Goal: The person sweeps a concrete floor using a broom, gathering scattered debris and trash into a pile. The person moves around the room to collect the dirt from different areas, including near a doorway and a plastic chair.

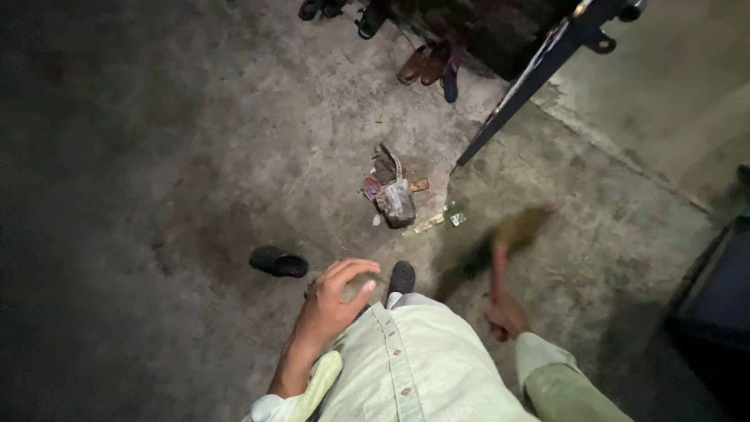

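on the concrete floor (195,156) a litter pile (394,194) lies just ahead of the blurred broom (508,242), clamped in the right hand (506,316); left hand (332,301) hangs loosely spread, holding nothing. a hard sweep could scatter scraps toward the shoes (430,66) by the metal gate (539,70). dim, stained surface.

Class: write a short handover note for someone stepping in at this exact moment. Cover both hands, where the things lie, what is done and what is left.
Right hand: gripping a blurred short broom, head toward the litter.
Left hand: free, fingers curled, holding nothing.
Litter pile: gathered on the concrete floor by the black gate; a green scrap lies beside it.
Done: litter is heaped.
Left: pile not yet removed.
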